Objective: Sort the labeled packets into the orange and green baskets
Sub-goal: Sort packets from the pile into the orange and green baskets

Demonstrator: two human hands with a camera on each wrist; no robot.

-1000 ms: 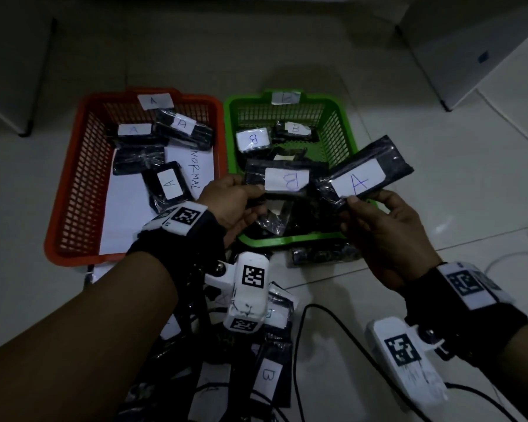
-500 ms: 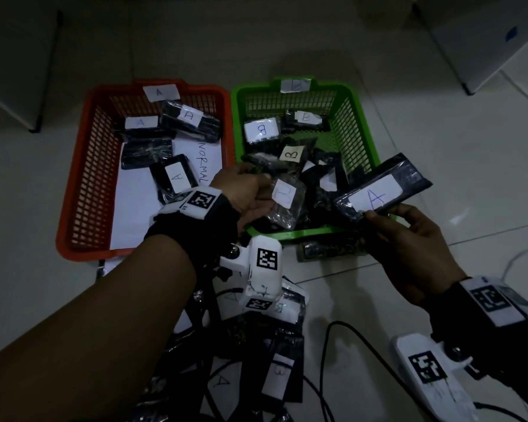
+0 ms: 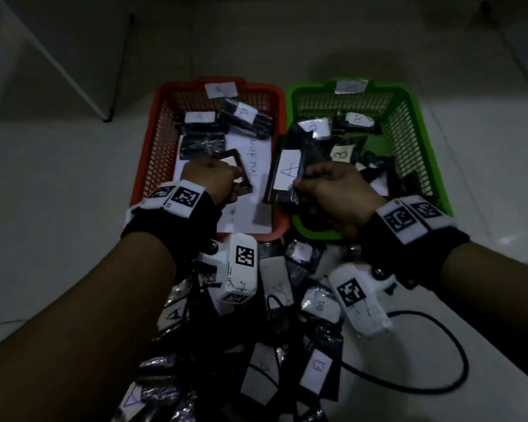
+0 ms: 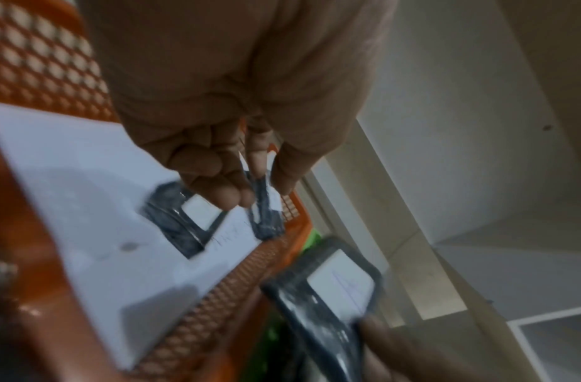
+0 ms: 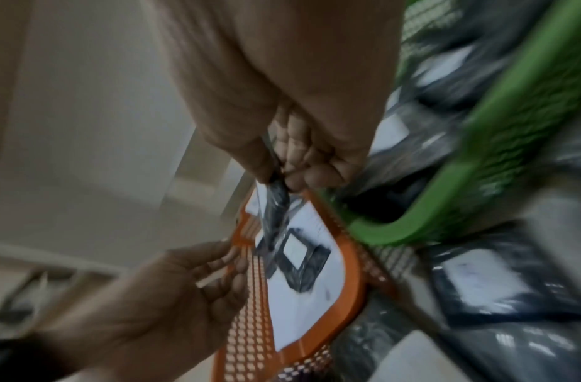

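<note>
My right hand (image 3: 336,190) pinches a black packet labelled A (image 3: 287,172) by its near edge and holds it above the shared rims of the two baskets. The same packet (image 5: 276,201) hangs edge-on from my thumb and fingers in the right wrist view. My left hand (image 3: 209,178) hovers over the orange basket (image 3: 153,153) with loosely curled fingers and holds nothing; its bare palm (image 5: 201,271) shows in the right wrist view. The orange basket holds several A packets on a white sheet (image 3: 250,208). The green basket (image 3: 421,147) holds several B packets.
A heap of unsorted black packets (image 3: 287,315) lies on the floor close to me, under my wrists. A black cable (image 3: 439,376) loops across the tiles at the right. A furniture leg (image 3: 107,117) stands at the back left.
My left hand let go of the B packet in the green basket and moved left over the orange one. My right hand carried the A packet leftward, from the green basket's right side to the shared rims.
</note>
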